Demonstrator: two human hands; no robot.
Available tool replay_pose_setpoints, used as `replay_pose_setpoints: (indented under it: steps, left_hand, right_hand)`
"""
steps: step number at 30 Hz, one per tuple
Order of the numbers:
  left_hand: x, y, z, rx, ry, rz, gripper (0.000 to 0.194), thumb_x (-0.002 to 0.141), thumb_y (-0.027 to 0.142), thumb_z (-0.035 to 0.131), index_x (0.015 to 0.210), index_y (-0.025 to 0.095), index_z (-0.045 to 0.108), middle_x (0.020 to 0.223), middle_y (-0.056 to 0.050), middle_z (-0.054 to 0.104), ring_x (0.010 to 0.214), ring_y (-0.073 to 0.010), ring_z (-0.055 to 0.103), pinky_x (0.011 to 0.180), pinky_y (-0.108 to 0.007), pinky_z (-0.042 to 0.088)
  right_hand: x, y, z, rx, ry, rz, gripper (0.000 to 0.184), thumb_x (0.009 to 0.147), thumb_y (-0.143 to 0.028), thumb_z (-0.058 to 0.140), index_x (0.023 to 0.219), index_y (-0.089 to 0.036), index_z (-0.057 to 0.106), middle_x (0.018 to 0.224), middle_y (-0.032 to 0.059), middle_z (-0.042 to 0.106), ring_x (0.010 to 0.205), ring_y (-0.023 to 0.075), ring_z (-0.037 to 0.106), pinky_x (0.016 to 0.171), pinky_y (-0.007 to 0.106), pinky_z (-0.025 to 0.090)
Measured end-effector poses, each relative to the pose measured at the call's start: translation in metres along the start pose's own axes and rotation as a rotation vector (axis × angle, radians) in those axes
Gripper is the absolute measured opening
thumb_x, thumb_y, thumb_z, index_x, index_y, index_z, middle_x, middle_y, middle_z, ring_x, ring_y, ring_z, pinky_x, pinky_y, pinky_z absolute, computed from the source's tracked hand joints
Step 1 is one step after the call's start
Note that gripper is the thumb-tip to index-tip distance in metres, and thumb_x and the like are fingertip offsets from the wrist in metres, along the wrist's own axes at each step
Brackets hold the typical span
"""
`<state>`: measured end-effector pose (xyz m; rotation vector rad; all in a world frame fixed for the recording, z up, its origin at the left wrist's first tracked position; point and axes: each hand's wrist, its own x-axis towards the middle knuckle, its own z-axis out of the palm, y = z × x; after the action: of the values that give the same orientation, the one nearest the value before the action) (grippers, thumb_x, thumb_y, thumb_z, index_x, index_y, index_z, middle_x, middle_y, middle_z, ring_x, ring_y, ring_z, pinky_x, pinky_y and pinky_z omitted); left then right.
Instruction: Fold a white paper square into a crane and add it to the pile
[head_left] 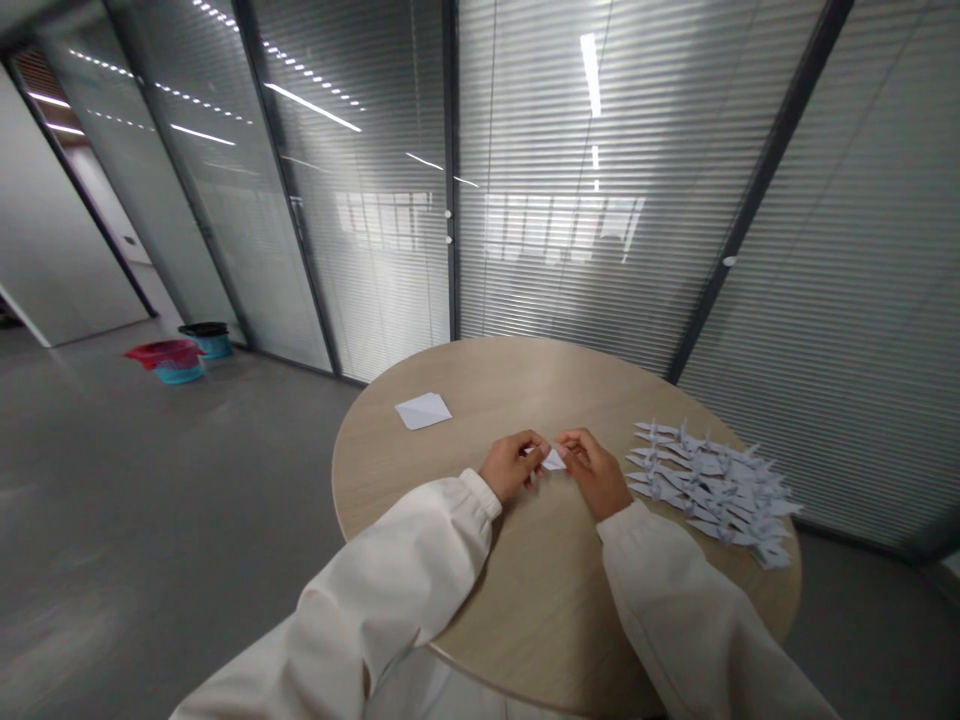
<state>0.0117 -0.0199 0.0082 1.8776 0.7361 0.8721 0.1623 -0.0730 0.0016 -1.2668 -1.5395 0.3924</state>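
Pinching paper (554, 461) over table (517, 372) | person's left hand (515, 464): fingertips closed on its left side | right hand (594, 474): gripping its right side | folded papers (712, 488) on table, right | sheets (424, 411) on table, left

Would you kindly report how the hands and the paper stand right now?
Left hand and right hand both pinching small white paper over round table. Folded paper pieces close beside right hand, contact unclear. Flat white paper apart, farther left.
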Motion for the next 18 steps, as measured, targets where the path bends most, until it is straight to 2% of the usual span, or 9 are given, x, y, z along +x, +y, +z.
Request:
replay_pose_setpoints:
  steps: [3, 6, 7, 10, 14, 18]
  left_hand:
    - [-0.002, 0.003, -0.001, 0.092, 0.044, 0.156, 0.036, 0.076, 0.039, 0.054, 0.104, 0.017, 0.056, 0.088, -0.006, 0.059, 0.074, -0.0135, 0.056, 0.049, -0.018, 0.045]
    - [-0.004, 0.008, -0.002, 0.142, -0.012, 0.319, 0.054, 0.064, 0.031, 0.069, 0.115, 0.022, 0.052, 0.106, -0.009, 0.054, 0.097, -0.0188, 0.051, 0.065, -0.023, 0.048]
    - [-0.004, 0.009, -0.002, 0.147, -0.05, 0.358, 0.053, 0.064, 0.029, 0.069, 0.114, 0.023, 0.053, 0.108, -0.009, 0.053, 0.098, -0.0187, 0.05, 0.069, -0.024, 0.048]
    - [-0.004, 0.009, -0.003, 0.154, -0.12, 0.418, 0.035, 0.073, 0.026, 0.062, 0.108, 0.023, 0.059, 0.103, -0.008, 0.056, 0.092, -0.0156, 0.053, 0.073, -0.025, 0.046]
    - [-0.004, 0.008, -0.006, 0.187, -0.104, 0.404, 0.024, 0.079, 0.031, 0.054, 0.097, 0.019, 0.065, 0.09, -0.008, 0.062, 0.08, -0.0132, 0.057, 0.072, -0.024, 0.046]
    - [-0.003, 0.007, -0.007, 0.23, -0.067, 0.349, 0.024, 0.078, 0.035, 0.054, 0.085, 0.016, 0.067, 0.082, -0.007, 0.063, 0.074, -0.0128, 0.057, 0.064, -0.021, 0.045]
  right_hand:
    - [0.004, 0.004, 0.001, 0.284, -0.037, 0.138, 0.023, 0.074, -0.039, 0.051, 0.087, -0.022, 0.047, 0.073, 0.0001, 0.056, 0.063, 0.015, 0.055, 0.054, 0.026, 0.048]
    - [0.006, 0.004, 0.0, 0.509, -0.036, 0.273, 0.023, 0.067, -0.035, 0.056, 0.081, -0.021, 0.045, 0.069, -0.0015, 0.056, 0.057, 0.0135, 0.054, 0.049, 0.025, 0.046]
    - [0.006, 0.004, 0.0, 0.564, -0.037, 0.313, 0.023, 0.066, -0.034, 0.057, 0.08, -0.021, 0.045, 0.067, -0.002, 0.056, 0.054, 0.0128, 0.053, 0.048, 0.025, 0.045]
    - [0.005, 0.001, 0.0, 0.684, -0.091, 0.404, 0.021, 0.063, -0.031, 0.056, 0.078, -0.02, 0.045, 0.056, -0.0047, 0.053, 0.045, 0.0103, 0.048, 0.045, 0.023, 0.042]
    - [0.003, -0.006, 0.002, 0.739, -0.208, 0.476, 0.023, 0.061, -0.03, 0.058, 0.078, -0.02, 0.046, 0.053, -0.0061, 0.052, 0.04, 0.0084, 0.043, 0.042, 0.022, 0.04]
    - [0.002, -0.009, 0.003, 0.714, -0.234, 0.495, 0.024, 0.061, -0.028, 0.059, 0.08, -0.019, 0.048, 0.055, -0.0055, 0.054, 0.039, 0.008, 0.043, 0.04, 0.022, 0.041]
